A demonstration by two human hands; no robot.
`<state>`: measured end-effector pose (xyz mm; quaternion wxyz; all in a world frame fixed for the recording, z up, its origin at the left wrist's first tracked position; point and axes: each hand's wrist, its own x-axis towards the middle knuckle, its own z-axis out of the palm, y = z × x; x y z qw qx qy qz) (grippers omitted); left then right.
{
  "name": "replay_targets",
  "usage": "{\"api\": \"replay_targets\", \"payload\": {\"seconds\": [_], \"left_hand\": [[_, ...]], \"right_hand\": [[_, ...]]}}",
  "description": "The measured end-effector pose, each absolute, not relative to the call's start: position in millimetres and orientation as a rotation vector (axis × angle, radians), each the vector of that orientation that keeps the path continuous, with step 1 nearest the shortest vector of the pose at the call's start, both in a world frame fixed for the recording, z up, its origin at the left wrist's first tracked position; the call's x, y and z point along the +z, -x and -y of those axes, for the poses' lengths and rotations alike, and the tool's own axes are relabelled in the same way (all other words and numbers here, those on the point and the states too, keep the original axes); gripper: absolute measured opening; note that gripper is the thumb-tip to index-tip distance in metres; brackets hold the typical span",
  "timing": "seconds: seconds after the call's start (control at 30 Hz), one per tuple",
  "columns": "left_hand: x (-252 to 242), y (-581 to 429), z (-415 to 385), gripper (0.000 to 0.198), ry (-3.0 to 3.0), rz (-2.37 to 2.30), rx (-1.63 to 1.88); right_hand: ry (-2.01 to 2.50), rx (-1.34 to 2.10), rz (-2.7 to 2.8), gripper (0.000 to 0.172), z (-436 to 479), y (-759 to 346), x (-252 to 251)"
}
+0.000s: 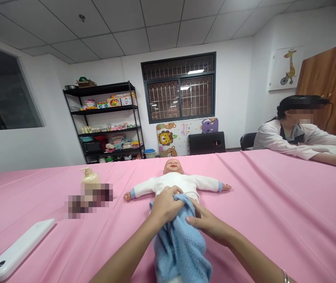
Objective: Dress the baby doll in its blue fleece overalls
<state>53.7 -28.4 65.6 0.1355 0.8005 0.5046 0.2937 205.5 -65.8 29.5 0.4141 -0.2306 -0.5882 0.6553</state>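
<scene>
A baby doll [178, 181] lies on its back with its head away from me and both arms spread. It wears a white top with blue cuffs. A blue fleecy cloth [182, 239] covers its lower body and reaches toward me; the doll's legs are hidden. My left hand [168, 202] is closed on the cloth's upper edge at the doll's belly. On the cloth's right side, my right hand [206, 221] grips it, with the thumb on top and the fingers partly hidden.
A pink sheet [274, 220] with folds covers the table. On the left stand a cream pump bottle [90, 177], a blurred-out object [88, 200] and a white scale-like device [21, 247]. A person [297, 129] leans on the table at right. Behind are a black shelf [103, 110] and a window.
</scene>
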Motion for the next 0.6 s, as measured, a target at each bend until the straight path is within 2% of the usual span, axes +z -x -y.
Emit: {"api": "replay_targets", "payload": {"seconds": [0.3, 0.47, 0.6], "left_hand": [[55, -50, 31, 0.020, -2.349, -1.157, 0.758], [42, -51, 26, 0.025, -2.351, -1.098, 0.616], [48, -46, 30, 0.032, -2.427, -1.219, 0.566]], "right_hand": [[0.757, 1.649, 1.729, 0.064, 60, -231, 45], [0.880, 1.497, 1.661, 0.036, 45, -239, 29], [1.028, 1.315, 1.660, 0.023, 37, -240, 13]]}}
